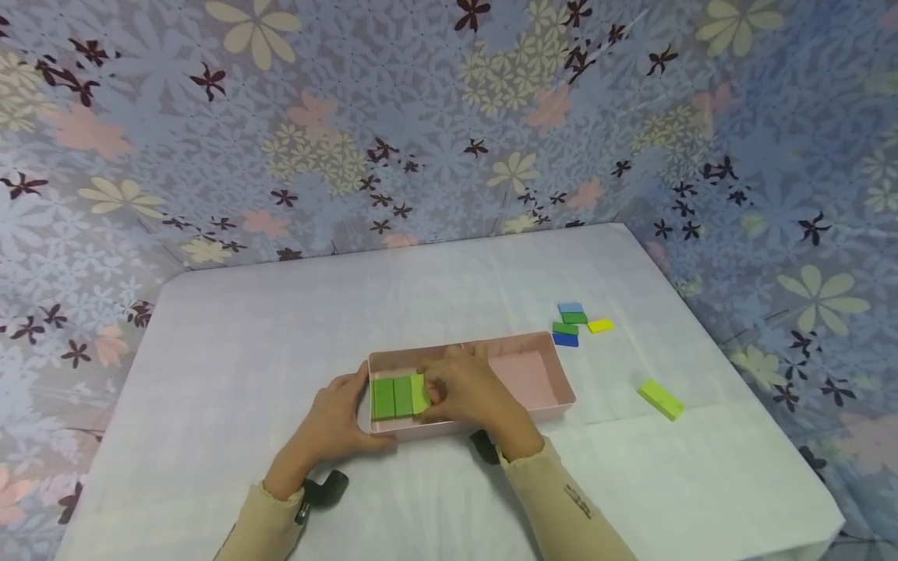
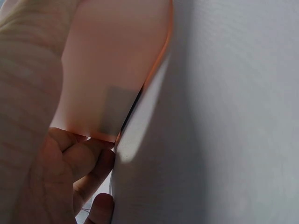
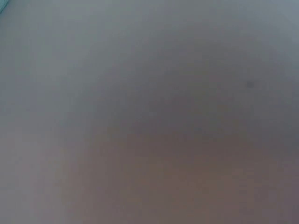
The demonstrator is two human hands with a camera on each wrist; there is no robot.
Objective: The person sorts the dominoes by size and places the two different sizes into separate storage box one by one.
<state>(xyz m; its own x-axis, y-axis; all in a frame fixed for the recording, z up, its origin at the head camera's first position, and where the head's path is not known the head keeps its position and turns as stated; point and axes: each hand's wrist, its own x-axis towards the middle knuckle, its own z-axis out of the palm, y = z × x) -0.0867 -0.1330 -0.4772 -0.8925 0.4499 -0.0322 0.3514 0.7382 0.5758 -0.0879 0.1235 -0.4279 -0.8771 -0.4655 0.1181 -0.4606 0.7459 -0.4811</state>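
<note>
A long pink box stands on the white-covered table. Its left end is held by my left hand, thumb along the front wall and fingers round the far corner. In the left wrist view, the fingers curl at the edge of the box wall. Inside, two green blocks lie side by side at the left end. Beside them is a yellow-green block, which my right hand pinches, partly covering it. The right wrist view is a blur.
Right of the box, a light blue block, two green blocks, a dark blue block and a yellow block lie clustered. A yellow-green block lies farther right. Flowered cloth hangs behind the table.
</note>
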